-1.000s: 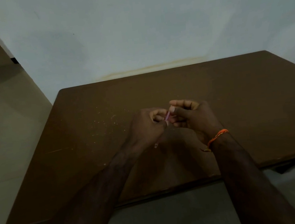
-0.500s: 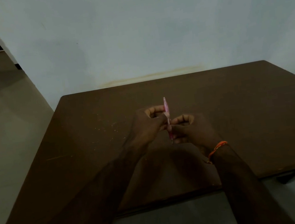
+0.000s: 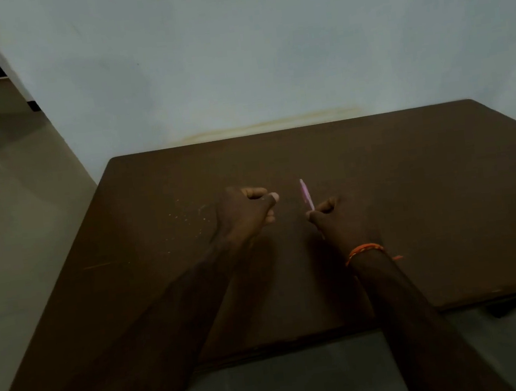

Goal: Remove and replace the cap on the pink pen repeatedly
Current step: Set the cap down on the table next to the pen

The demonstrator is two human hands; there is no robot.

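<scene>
My right hand (image 3: 341,222) is closed around the pink pen (image 3: 307,196). The pen's pink upper part sticks up and leans slightly left above the fingers, and its lower part is hidden in the fist. My left hand (image 3: 244,214) is a short gap to the left, curled with the thumb pressed on the forefinger. The small cap it pinches is almost wholly hidden. Both hands hover over the middle of the dark brown table (image 3: 425,176). An orange thread band (image 3: 364,250) circles my right wrist.
Pale crumbs or specks (image 3: 188,217) are scattered on the table left of my left hand. The table's far edge meets a pale wall (image 3: 267,65). Tiled floor (image 3: 8,191) lies to the left, and the table's near edge is below my forearms.
The hands were together on the upright pen half a second ago. They have now pulled apart: the left moved left, and the right moved right, keeping the pen.
</scene>
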